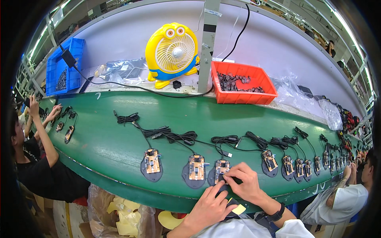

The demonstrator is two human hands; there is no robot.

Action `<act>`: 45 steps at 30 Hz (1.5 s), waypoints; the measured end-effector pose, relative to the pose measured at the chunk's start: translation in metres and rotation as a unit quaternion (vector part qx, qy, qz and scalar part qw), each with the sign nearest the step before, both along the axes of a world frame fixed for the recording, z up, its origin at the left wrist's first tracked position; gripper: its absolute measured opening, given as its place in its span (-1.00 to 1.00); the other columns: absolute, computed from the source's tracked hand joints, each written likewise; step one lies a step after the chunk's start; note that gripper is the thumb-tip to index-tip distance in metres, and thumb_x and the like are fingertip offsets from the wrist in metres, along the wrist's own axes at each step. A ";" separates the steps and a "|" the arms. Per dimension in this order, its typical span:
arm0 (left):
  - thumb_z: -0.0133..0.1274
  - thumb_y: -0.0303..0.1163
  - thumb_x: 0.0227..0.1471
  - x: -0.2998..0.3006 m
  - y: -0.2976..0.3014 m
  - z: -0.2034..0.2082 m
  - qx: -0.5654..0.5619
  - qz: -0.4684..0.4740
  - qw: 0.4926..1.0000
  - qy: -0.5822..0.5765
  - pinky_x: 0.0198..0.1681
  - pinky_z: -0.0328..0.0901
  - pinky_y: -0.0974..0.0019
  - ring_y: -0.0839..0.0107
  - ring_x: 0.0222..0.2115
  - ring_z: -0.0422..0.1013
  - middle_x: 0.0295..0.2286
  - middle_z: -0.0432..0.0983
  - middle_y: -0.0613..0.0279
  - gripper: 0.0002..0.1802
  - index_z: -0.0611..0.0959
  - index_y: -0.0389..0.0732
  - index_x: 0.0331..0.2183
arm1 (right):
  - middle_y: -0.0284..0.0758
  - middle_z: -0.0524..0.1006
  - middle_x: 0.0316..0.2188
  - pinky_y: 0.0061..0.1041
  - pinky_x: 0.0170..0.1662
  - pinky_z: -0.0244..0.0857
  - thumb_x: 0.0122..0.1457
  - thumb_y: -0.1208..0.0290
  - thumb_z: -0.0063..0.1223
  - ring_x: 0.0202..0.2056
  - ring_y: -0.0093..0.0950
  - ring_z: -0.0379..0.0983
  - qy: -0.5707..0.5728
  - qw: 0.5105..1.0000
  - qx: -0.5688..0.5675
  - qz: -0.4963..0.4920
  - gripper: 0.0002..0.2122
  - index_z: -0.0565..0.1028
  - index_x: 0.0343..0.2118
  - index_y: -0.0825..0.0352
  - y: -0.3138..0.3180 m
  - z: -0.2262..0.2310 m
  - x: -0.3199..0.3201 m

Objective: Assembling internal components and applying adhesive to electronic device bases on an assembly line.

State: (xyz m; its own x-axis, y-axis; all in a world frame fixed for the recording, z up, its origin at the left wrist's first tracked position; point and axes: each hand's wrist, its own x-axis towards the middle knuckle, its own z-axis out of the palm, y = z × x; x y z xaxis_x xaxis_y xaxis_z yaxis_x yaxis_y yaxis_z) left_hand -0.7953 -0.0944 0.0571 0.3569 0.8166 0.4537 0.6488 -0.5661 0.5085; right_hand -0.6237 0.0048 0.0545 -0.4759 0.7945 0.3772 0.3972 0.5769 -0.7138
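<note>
In front of me lies a computer mouse base with an exposed tan circuit board and a coiled black cable. My left hand has its fingers curled at the base's near end, partly covering it. Over the board's near right part, my right hand pinches with thumb and forefinger; anything between the fingertips is too small to make out. A dark piece with a pale yellow patch shows beside my left fingers; whether they grip it is hidden. Just left lie two similar mouse bases with boards and cables.
Several more mouse bases line the green conveyor belt to the right. Behind stand a yellow fan, a red bin of small dark parts and a blue bin. Co-workers sit at left and right.
</note>
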 end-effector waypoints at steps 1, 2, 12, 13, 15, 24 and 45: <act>0.32 -0.09 0.08 0.000 0.000 0.000 -0.002 0.001 1.000 0.001 0.00 0.38 0.02 -0.04 0.09 0.44 -0.21 0.60 0.04 -0.53 0.66 -0.35 -0.53 | -0.30 0.57 -0.35 -0.48 -0.40 0.30 0.02 0.60 0.41 -0.41 -0.44 0.42 -0.021 0.999 0.027 -0.026 -0.87 0.69 -0.35 0.32 0.000 0.006 -0.002; 0.32 -0.09 0.08 -0.001 -0.001 0.000 -0.003 0.003 1.000 0.003 -0.01 0.39 0.02 -0.04 0.09 0.44 -0.21 0.60 0.05 -0.53 0.66 -0.35 -0.53 | -0.30 0.54 -0.30 -0.51 -0.40 0.26 -0.02 0.58 0.44 -0.38 -0.46 0.40 -0.042 0.996 0.055 -0.052 -0.85 0.70 -0.36 0.28 0.000 0.010 -0.003; 0.33 -0.12 0.08 -0.003 -0.002 0.000 -0.021 -0.007 1.000 -0.008 0.03 0.39 0.00 -0.04 0.10 0.43 -0.19 0.60 0.05 -0.55 0.69 -0.38 -0.47 | -0.23 0.42 -0.05 -0.20 -0.01 0.22 -0.05 0.45 0.48 -0.08 -0.29 0.32 -0.116 0.991 -0.003 -0.068 -0.65 0.65 -0.14 0.27 -0.002 -0.001 -0.003; 0.34 -0.12 0.08 -0.002 -0.001 -0.002 -0.022 -0.007 1.000 -0.018 0.04 0.38 0.00 -0.04 0.12 0.42 -0.18 0.60 0.05 -0.55 0.70 -0.40 -0.40 | -0.18 0.35 0.04 -0.12 0.08 0.14 -0.06 0.40 0.48 0.03 -0.22 0.26 -0.099 0.989 -0.015 -0.113 -0.45 0.52 0.05 0.28 -0.004 0.001 -0.009; 0.34 -0.13 0.08 -0.002 -0.002 -0.003 -0.024 -0.008 0.999 -0.027 0.06 0.38 0.00 -0.04 0.13 0.41 -0.17 0.60 0.05 -0.54 0.71 -0.42 -0.33 | -0.13 0.29 0.14 -0.04 0.18 0.06 -0.07 0.35 0.49 0.13 -0.15 0.20 -0.082 0.984 -0.027 -0.157 -0.25 0.39 0.25 0.30 -0.003 0.003 -0.012; 0.33 -0.10 0.09 -0.006 -0.003 -0.004 -0.016 -0.016 1.000 -0.011 0.08 0.35 -0.04 -0.08 0.17 0.37 -0.15 0.61 0.07 -0.51 0.72 -0.45 -0.30 | -0.08 0.18 0.23 0.00 0.26 -0.03 -0.05 0.35 0.44 0.26 -0.06 0.06 -0.171 0.966 -0.098 -0.169 -0.08 0.14 0.39 0.31 0.006 -0.004 -0.016; 0.32 -0.07 0.10 -0.009 0.003 -0.007 -0.018 -0.015 0.999 -0.031 0.09 0.29 -0.06 -0.02 0.16 0.38 -0.15 0.63 0.14 -0.54 0.76 -0.36 -0.33 | -0.14 0.27 0.18 -0.04 0.22 0.02 -0.16 0.35 0.40 0.21 -0.12 0.14 -0.172 0.973 -0.093 -0.123 -0.09 0.22 0.35 0.28 0.011 0.004 -0.006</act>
